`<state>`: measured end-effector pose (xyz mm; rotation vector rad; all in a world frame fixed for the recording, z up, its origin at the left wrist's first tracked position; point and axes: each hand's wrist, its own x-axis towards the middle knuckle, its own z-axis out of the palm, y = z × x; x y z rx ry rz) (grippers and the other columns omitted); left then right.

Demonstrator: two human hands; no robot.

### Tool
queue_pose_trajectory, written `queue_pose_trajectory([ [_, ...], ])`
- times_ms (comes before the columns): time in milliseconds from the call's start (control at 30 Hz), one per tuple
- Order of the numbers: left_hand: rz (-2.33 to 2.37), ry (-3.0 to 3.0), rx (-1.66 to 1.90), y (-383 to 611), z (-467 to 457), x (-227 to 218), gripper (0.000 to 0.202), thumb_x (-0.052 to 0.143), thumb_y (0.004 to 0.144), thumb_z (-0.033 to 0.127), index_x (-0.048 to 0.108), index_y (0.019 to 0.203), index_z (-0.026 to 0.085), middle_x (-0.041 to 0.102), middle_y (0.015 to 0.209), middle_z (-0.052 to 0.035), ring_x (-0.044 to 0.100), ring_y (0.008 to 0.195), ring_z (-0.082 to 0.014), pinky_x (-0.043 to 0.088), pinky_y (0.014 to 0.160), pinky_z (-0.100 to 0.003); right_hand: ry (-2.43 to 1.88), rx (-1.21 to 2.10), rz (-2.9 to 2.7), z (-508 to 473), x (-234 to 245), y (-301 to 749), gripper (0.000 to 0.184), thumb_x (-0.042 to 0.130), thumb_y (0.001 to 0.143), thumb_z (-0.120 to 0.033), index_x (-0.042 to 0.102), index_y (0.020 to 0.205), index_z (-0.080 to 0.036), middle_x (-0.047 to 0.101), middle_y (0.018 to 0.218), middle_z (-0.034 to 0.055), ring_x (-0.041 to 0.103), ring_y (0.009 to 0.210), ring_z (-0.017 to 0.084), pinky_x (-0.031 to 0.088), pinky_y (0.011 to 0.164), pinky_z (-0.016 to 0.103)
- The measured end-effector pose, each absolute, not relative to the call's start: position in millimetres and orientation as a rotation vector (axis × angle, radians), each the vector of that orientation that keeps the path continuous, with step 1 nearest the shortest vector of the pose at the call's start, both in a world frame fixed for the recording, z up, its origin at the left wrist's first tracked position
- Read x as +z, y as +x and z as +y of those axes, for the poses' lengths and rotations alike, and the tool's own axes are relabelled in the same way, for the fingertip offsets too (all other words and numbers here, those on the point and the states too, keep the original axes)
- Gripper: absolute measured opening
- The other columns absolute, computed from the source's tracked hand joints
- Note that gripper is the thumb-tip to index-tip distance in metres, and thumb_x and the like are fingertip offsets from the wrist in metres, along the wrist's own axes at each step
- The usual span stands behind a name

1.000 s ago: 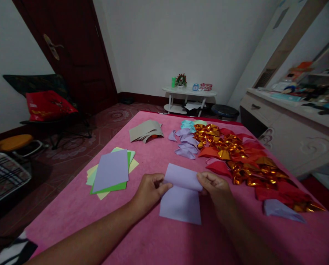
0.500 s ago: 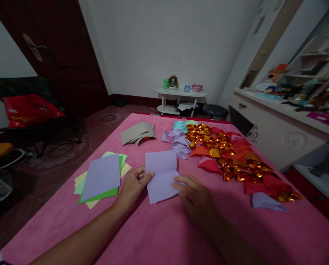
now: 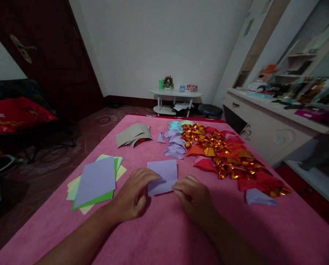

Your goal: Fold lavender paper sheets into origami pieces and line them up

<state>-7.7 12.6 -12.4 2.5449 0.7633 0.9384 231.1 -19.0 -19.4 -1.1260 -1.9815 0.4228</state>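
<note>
A lilac paper sheet (image 3: 165, 169) with a crease across it lies in front of me, its lower part bent up along the crease. My left hand (image 3: 133, 191) is curled at its left side, fingertips resting over the sheet and covering that edge. At the lower right edge, my right hand (image 3: 194, 197) pinches the paper between thumb and fingers. Left of my hands is a fanned stack of coloured sheets (image 3: 96, 180), lilac on top with green and yellow below. Beyond the sheet sit several folded lilac paper pieces (image 3: 175, 149).
Grey-brown sheets (image 3: 133, 134) lie in a pile at the back left of the pink-covered table (image 3: 158, 235). Rows of gold and red folded paper pieces (image 3: 222, 147) fill the right side, with one lilac piece (image 3: 260, 197) nearest me. A white dresser (image 3: 274, 125) stands at right.
The sheet's lower part has come up toward the crease. My left hand has turned, its fingers now reaching over the paper; my right fingers have closed on the edge. The view has shifted slightly right.
</note>
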Motion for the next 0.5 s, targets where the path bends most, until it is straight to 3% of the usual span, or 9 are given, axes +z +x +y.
queue_pose_trajectory([
  [100,0.771,2.617,0.781,-5.8,13.9,-20.4,0.066,0.051,0.073,0.013,0.033,0.136,0.019,0.044,0.135,-0.0126,0.037,0.126,-0.0272,0.029,0.106,-0.047,-1.100,0.456,-1.986,-19.3,-20.5,231.5,0.016,0.054,0.079,-0.009,0.065,0.083,-0.020,0.065,0.077,0.0017,0.055,0.074,0.015,0.042,0.067,0.028],
  [167,0.800,2.622,0.684,-6.1,15.9,-26.6,0.067,0.054,0.073,0.015,0.035,0.137,0.021,0.043,0.137,-0.0112,0.038,0.127,-0.0266,0.030,0.106,-0.045,-1.084,0.494,-1.993,-19.0,-23.1,232.2,0.021,0.055,0.075,-0.005,0.065,0.085,-0.020,0.065,0.079,0.0017,0.056,0.076,0.015,0.042,0.069,0.028],
  [300,0.845,2.588,0.667,-8.7,21.4,-35.4,0.047,0.053,0.078,0.014,0.051,0.124,0.023,0.051,0.131,-0.0093,0.047,0.119,-0.0229,0.038,0.101,-0.040,-1.151,0.597,-1.997,-16.8,-28.6,235.0,0.041,0.051,0.061,0.005,0.067,0.090,-0.021,0.065,0.088,0.0019,0.058,0.082,0.015,0.044,0.072,0.027],
  [500,0.790,2.520,0.769,-8.4,24.2,-32.6,0.025,0.057,0.079,0.015,0.066,0.101,0.021,0.063,0.108,-0.0078,0.056,0.100,-0.0200,0.044,0.088,-0.034,-1.181,0.802,-1.983,-13.7,-24.9,239.2,0.041,0.046,0.061,0.005,0.068,0.083,-0.021,0.065,0.090,0.0014,0.059,0.086,0.015,0.044,0.077,0.026],
])
